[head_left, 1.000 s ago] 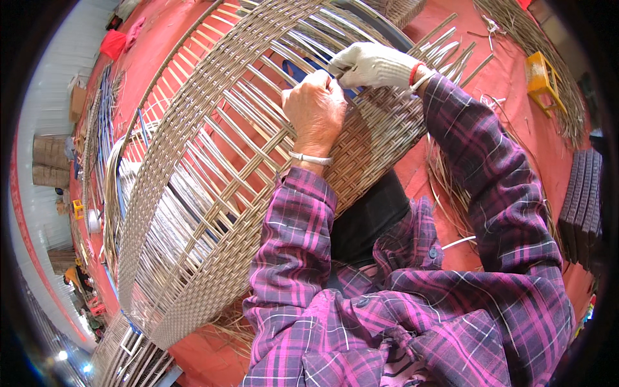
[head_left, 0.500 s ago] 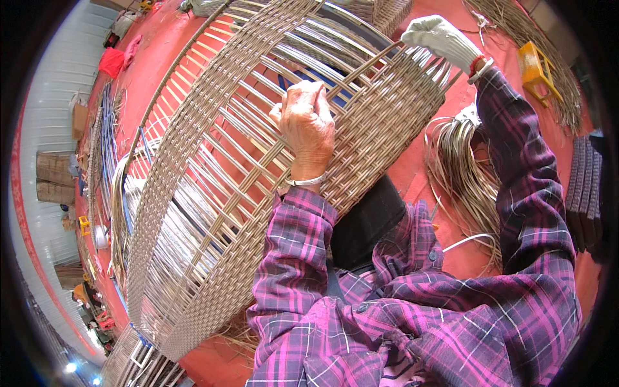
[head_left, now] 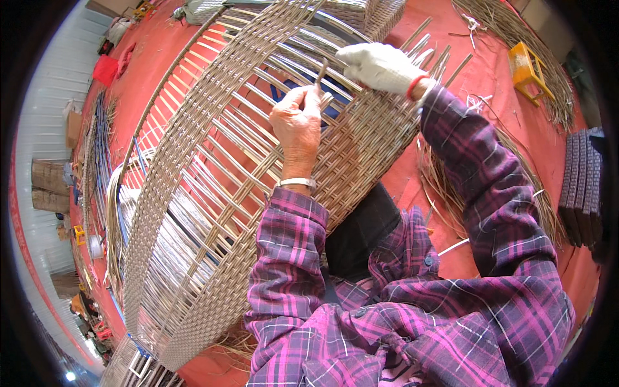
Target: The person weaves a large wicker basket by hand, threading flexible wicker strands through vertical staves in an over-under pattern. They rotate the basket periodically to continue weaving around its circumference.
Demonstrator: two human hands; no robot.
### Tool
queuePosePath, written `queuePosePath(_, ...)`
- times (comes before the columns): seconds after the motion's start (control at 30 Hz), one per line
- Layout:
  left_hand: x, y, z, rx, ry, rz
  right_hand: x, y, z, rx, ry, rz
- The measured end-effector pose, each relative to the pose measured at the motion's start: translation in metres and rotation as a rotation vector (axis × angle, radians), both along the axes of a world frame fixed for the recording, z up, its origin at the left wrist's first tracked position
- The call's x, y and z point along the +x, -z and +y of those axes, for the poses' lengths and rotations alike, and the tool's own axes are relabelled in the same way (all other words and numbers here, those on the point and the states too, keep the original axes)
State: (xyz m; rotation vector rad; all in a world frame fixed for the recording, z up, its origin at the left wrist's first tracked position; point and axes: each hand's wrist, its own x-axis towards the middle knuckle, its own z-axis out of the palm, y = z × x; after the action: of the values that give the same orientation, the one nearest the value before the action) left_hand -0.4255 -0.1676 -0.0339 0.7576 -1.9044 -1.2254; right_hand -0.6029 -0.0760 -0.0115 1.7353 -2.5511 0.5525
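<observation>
A large woven wicker panel with a curved outline lies across my lap, its brown strips tightly plaited along the near side. Farther in, pale bare stakes run between the woven bands. My left hand, bare, is pinched on a short brown wicker strand that sticks up above the fingers. Just right of that strand, my right hand in a white knitted glove hovers over the stakes with its fingers curled together. Whatever its fingertips may hold is too small to make out. Loose stake ends jut past the panel's right end.
A bundle of loose strands lies on the red floor at my right. Beyond it stand a yellow stool and a stack of dark ribbed pieces. Another woven piece sits past the panel's far edge.
My right hand has swung left from the panel's far right corner to beside my left hand. A strand now stands up from my left fingers, and the stake ends at the right show more.
</observation>
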Motion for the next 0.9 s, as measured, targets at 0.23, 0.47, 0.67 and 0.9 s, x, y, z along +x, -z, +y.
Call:
queuePosePath(0.23, -0.027, -0.001, -0.003, -0.461, -0.037, -0.471, -0.009, 0.001, -0.011, 0.19, -0.076, -0.169)
queuePosePath(0.47, -0.051, 0.002, 0.002, -0.39, -0.016, -0.374, -0.023, -0.021, -0.003, 0.173, -0.166, -0.677)
queuePosePath(0.67, -0.05, 0.015, 0.008, -0.278, -0.068, -0.095, -0.024, -0.024, 0.002, 0.104, -0.108, -0.786)
queuePosePath(0.9, -0.057, 0.019, 0.009, -0.292, -0.121, -0.195, -0.038, -0.022, 0.004, 0.174, -0.294, -0.706)
